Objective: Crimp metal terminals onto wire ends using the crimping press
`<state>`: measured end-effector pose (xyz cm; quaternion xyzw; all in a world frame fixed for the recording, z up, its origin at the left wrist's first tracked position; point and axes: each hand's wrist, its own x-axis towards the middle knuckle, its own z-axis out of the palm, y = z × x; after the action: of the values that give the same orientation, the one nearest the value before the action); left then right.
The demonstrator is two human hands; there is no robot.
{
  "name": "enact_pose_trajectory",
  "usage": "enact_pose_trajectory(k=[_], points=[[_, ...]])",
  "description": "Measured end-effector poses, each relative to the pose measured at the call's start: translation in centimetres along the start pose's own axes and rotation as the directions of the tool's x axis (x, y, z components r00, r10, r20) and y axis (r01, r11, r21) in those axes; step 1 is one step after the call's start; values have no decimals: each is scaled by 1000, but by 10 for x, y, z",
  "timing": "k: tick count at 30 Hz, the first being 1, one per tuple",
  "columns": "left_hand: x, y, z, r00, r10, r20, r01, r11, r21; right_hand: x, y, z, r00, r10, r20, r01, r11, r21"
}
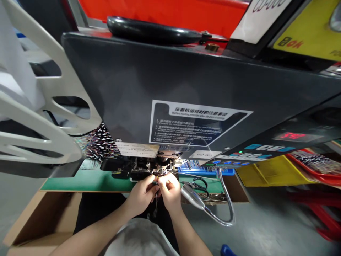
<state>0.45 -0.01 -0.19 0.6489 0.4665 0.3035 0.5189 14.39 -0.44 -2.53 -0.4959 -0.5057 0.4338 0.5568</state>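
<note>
My left hand (142, 195) and my right hand (170, 190) meet at the front of a crimping press, just below its metal tooling (160, 167). Both are closed, thumbs and fingertips pinched together and almost touching. Thin wires (156, 206) hang down from between them over my lap. The wire ends at the fingertips are too small and covered to make out. Above the hands is the dark press housing (128, 89), with a printed warning label (186, 124).
A flexible metal lamp (193, 197) curves near my right hand. Black-handled scissors (199, 186) lie behind it, beside a blue tray (221, 171) of wires. Bundled wires (99, 144) are at left on the green bench top (80, 183). A yellow bin (271, 172) stands at right.
</note>
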Motion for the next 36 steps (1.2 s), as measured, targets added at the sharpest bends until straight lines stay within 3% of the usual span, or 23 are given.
enact_pose_trajectory(k=[7,15,36], points=[[0,8,-5,997,69,-47,-60,981,182,2,-1,3,996,-84,-12,82,993,-79],[-2,12,-9,994,98,-42,-82,955,284,4,-1,2,996,-90,-3,90,992,-91],[2,13,-13,997,82,12,-82,949,305,5,3,3,998,-55,26,57,997,-58]])
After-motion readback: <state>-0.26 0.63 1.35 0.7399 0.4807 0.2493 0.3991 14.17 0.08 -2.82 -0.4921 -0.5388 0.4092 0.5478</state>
